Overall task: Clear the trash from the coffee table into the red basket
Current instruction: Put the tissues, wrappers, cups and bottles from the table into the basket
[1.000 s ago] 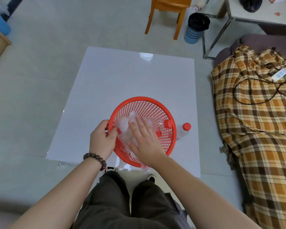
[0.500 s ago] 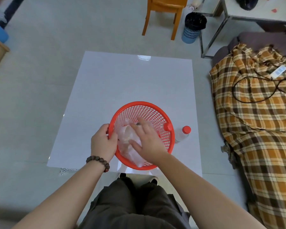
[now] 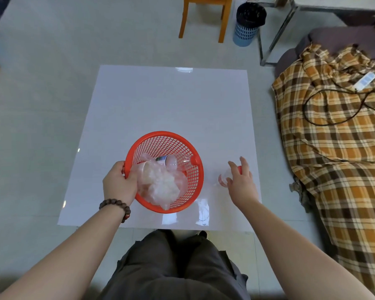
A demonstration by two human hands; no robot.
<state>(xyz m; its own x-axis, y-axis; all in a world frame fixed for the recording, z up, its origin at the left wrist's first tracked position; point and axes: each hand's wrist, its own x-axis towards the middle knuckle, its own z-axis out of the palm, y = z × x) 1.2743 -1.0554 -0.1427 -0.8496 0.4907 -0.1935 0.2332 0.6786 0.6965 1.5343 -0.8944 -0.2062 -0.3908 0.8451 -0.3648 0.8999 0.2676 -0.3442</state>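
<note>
Hands: left [image 3: 119,185] grips basket [image 3: 195,167].

Bright even daylight, glare patches on the glossy table [image 3: 160,105], wide-angle edge distortion, soft corners

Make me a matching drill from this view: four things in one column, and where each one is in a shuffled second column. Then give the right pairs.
Things
1. left hand
2. right hand
3. crumpled clear plastic
4. blue bin

Places
A. on the floor beside the wooden chair
B. inside the red basket
C. gripping the basket's rim
D. over the red-capped bottle lying on the white table

Pairs: 1-C, 2-D, 3-B, 4-A
</note>
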